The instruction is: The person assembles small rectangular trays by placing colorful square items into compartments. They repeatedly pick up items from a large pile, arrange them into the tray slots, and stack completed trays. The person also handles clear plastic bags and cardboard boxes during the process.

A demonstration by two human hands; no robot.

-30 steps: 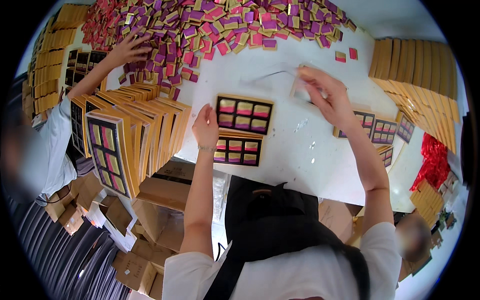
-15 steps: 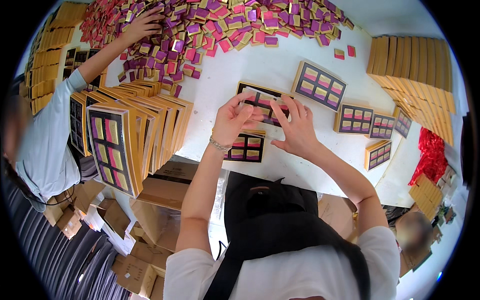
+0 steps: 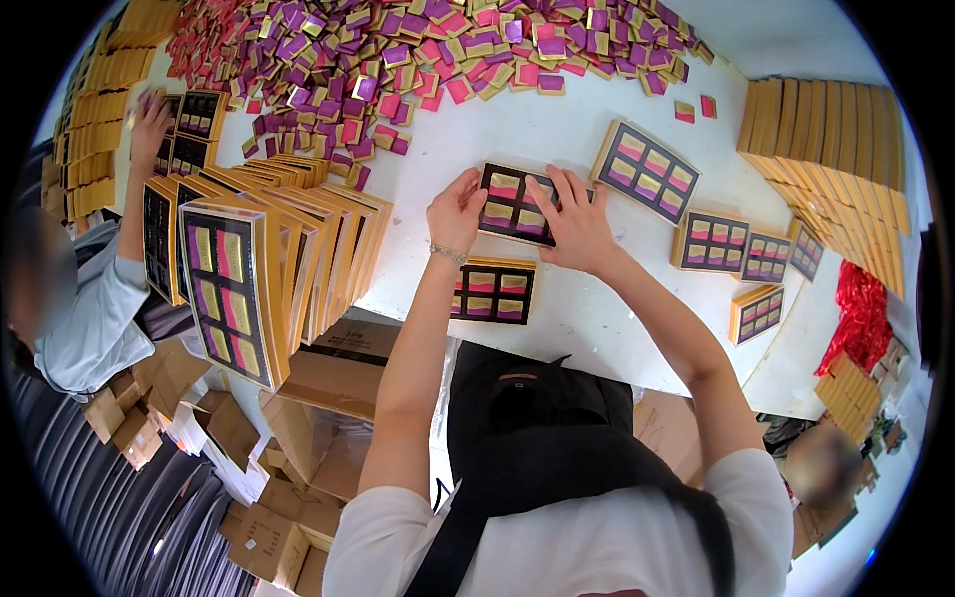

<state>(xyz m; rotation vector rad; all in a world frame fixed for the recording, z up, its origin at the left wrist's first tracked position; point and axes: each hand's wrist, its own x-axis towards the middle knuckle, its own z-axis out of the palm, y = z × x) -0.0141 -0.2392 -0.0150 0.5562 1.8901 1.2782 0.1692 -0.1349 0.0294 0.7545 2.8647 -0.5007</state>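
Note:
A shallow gold-edged box (image 3: 510,212) with a black divided insert lies on the white table in front of me. Small pink-and-gold and purple-and-gold wrapped pieces sit in its compartments. My left hand (image 3: 458,211) is closed at the box's left edge, thumb and fingers pressed together. Spread over the box's right part, the fingers of my right hand (image 3: 577,227) rest on it and hide some compartments. Just nearer to me lies a similar filled box (image 3: 494,290). Another filled box (image 3: 647,171) is tilted beyond my right hand.
Loose wrapped pieces (image 3: 438,50) are heaped at the back. Filled boxes stand in a row (image 3: 298,249) at left; smaller ones (image 3: 710,241) lie at right beside stacked gold boxes (image 3: 821,119). Red strips (image 3: 858,313) hang at the right edge. A co-worker's hand (image 3: 149,124) is far left.
My left hand has drawn back from over the box to its left edge; my right hand has settled onto it. The co-worker's hand has moved from the heap to the boxes at far left.

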